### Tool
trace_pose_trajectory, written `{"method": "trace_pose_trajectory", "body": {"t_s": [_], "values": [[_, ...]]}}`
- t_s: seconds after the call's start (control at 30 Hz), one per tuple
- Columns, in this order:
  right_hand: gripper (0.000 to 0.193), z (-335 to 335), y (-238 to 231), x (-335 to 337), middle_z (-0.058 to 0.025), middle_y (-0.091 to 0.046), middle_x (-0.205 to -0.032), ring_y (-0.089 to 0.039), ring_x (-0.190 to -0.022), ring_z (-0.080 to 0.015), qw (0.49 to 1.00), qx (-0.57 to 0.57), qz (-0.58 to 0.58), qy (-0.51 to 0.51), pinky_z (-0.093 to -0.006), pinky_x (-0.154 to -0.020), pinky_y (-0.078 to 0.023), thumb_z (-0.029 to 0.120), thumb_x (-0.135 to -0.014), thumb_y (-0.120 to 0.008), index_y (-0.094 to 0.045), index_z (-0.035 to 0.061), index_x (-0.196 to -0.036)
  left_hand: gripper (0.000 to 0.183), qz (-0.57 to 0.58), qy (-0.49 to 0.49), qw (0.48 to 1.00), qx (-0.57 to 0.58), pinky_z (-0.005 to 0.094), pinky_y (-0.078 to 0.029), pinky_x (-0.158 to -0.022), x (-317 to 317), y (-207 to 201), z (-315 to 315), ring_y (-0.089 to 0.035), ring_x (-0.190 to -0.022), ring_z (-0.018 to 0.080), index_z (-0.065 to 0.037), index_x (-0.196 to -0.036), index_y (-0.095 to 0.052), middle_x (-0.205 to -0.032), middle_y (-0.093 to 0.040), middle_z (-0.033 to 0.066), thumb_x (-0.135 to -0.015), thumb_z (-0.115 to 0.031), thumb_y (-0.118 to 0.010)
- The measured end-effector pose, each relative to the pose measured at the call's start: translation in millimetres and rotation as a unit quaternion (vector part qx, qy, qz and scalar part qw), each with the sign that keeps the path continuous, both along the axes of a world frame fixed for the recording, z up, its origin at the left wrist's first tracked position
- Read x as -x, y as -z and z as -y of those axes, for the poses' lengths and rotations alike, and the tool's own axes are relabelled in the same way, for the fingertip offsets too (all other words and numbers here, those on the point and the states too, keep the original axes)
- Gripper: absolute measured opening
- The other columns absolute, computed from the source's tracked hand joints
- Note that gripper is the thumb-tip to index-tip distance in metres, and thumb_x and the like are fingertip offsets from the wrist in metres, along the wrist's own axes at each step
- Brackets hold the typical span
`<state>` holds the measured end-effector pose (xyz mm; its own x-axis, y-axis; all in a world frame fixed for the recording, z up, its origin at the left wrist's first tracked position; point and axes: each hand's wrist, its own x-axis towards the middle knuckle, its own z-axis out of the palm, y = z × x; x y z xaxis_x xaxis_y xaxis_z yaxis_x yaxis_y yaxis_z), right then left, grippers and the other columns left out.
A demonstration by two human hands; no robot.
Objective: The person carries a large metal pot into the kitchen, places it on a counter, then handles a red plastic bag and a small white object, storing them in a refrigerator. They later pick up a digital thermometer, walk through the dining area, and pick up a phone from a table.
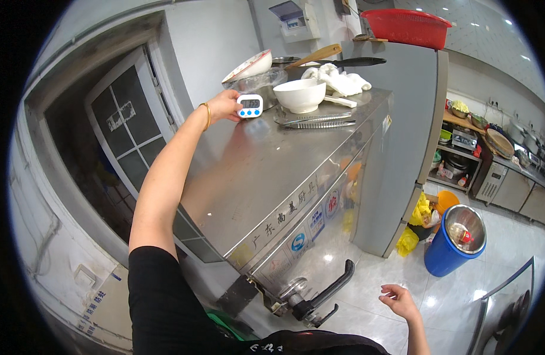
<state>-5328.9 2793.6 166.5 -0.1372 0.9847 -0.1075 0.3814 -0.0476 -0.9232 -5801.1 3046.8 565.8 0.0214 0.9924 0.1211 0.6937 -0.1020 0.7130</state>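
My left hand point(224, 106), with a gold bangle at the wrist, reaches far forward and grips the left side of a white digital timer point(250, 106) with blue buttons. The timer stands upright on the steel top point(243, 177) of a large cabinet. Close to its right are metal tongs point(320, 124) and a white bowl point(300, 96). Behind it sits a plastic-lined container point(258, 82) with a patterned bowl point(249, 66) tilted on it. My right hand point(401, 302) hangs low over the floor, fingers loosely bent and apart, holding nothing.
A black door handle point(329, 293) juts from the cabinet front. White cloth point(340, 81) and a wooden-handled tool point(317, 55) lie at the back. A tall grey cabinet point(391, 130) carries a red basket point(405, 26). A blue barrel point(441, 254) holding a steel bowl stands right.
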Motion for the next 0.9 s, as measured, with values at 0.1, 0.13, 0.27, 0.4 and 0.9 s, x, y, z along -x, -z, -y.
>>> {"method": "trace_pose_trajectory", "body": {"t_s": [0.1,0.13,0.27,0.4,0.9], "values": [[0.034,-6,-4,1,-0.0111,-0.062,-0.094,-0.061,-0.077,-0.0162,1.000,0.002,0.021,0.000,-0.0276,-0.068,-0.049,0.015,-0.073,-0.068,-0.060,0.0007,-0.103,0.025,-0.086,-0.025,0.996,-0.005,0.0297,-0.046,-0.076,4,4,-8,-0.056,-0.087,0.0155,-0.004,-0.105,-0.050,-0.094,-0.059,0.0059,-0.082,-0.014,-0.053],[0.034,-7,-5,2,-0.0113,-0.062,-0.093,-0.061,-0.076,-0.0163,0.999,-0.004,0.032,-0.001,-0.0278,-0.068,-0.049,0.015,-0.073,-0.068,-0.060,0.0005,-0.103,0.024,-0.118,-0.033,0.993,-0.002,0.0291,-0.045,-0.075,6,5,-9,-0.056,-0.088,0.0148,-0.005,-0.104,-0.051,-0.094,-0.059,0.0049,-0.082,-0.016,-0.054],[0.034,-15,-7,11,-0.0125,-0.063,-0.091,-0.061,-0.076,-0.0184,0.999,-0.030,0.036,-0.018,-0.0286,-0.067,-0.049,0.017,-0.073,-0.068,-0.060,0.0005,-0.103,0.025,-0.099,-0.045,0.994,-0.011,0.0279,-0.044,-0.071,11,10,-12,-0.056,-0.085,0.0140,-0.005,-0.101,-0.055,-0.092,-0.060,0.0039,-0.082,-0.020,-0.055],[0.035,-19,-4,19,-0.0138,-0.063,-0.089,-0.061,-0.076,-0.0209,0.994,-0.061,0.073,-0.054,-0.0304,-0.068,-0.049,0.020,-0.074,-0.067,-0.060,0.0009,-0.103,0.026,-0.110,-0.063,0.990,-0.068,0.0277,-0.046,-0.066,19,16,-18,-0.057,-0.078,0.0128,-0.006,-0.099,-0.055,-0.086,-0.061,0.0034,-0.079,-0.021,-0.057],[0.038,18,6,18,-0.0125,-0.060,-0.098,-0.060,-0.081,-0.0231,0.992,-0.017,0.119,-0.035,-0.0344,-0.074,-0.047,0.024,-0.079,-0.061,-0.055,0.0019,-0.108,0.053,-0.032,-0.088,0.994,-0.048,0.0265,-0.042,-0.052,85,7,-50,-0.053,-0.064,0.0152,-0.007,-0.123,-0.043,-0.087,-0.058,0.0081,-0.080,-0.034,-0.059]]}}
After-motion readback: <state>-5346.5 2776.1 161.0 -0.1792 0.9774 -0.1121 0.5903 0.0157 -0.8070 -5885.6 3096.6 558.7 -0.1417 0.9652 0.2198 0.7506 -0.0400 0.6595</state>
